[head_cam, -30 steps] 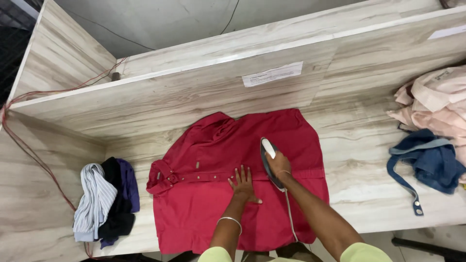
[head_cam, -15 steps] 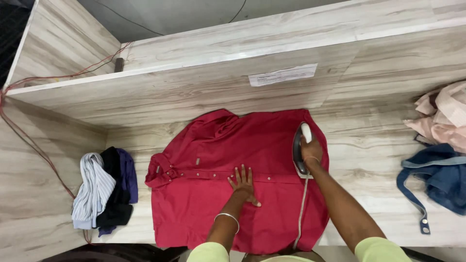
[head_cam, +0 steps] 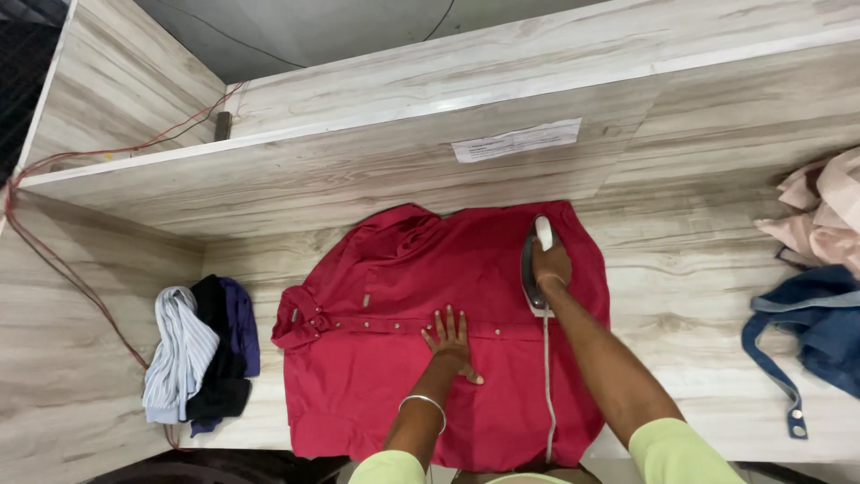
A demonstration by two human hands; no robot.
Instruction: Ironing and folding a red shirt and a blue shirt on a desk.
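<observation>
A red button-up shirt [head_cam: 385, 367] lies spread flat on the wooden table [head_cam: 681, 296], collar to the left. My left hand [head_cam: 451, 339] presses flat on the button placket near the shirt's middle, fingers apart. My right hand [head_cam: 550, 265] grips the handle of a dark iron with a white tip [head_cam: 535, 260], which rests on the shirt's upper right part. The iron's grey cord [head_cam: 547, 385] runs down along my right forearm toward the table's front edge.
A pile of striped, black and purple clothes [head_cam: 202, 354] lies at the left. Pink garments [head_cam: 829, 220] and a blue denim piece [head_cam: 811, 336] lie at the right. A wooden back wall with a paper label [head_cam: 515, 141] stands behind the shirt. Red wires [head_cam: 54, 260] run along the left wall.
The iron in my right hand swept right across the shirt's upper part, then came slightly back left. My left hand stayed pressed on the placket.
</observation>
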